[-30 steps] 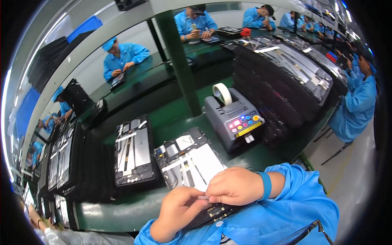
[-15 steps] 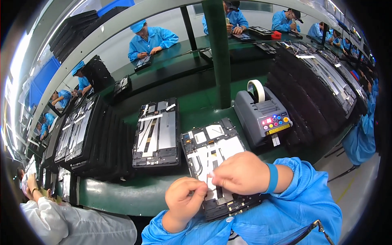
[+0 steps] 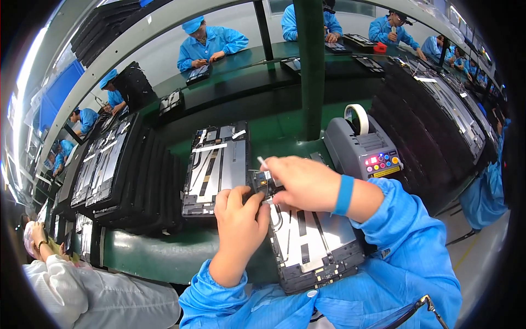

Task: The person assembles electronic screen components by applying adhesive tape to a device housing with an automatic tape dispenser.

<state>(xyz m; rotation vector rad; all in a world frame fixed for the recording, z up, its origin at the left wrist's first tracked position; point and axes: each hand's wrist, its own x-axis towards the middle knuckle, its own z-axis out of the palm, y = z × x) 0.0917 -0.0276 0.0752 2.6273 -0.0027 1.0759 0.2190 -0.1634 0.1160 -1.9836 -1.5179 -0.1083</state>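
Pressing both hands, left (image 3: 239, 219) right (image 3: 302, 182), on open tablet (image 3: 312, 241).

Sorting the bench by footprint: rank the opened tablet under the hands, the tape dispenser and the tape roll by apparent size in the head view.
1. Opened tablet, though it is nearest the camera.
2. Tape dispenser.
3. Tape roll, plainly smallest.

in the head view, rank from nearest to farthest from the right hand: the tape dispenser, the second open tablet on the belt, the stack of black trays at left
1. Second open tablet: just left of the right hand, on the green belt.
2. Tape dispenser: to the hand's right, a little behind it.
3. Stack of black trays: far left, beyond the second tablet.

The first two are close; the tablet's near edge looks slightly closer.
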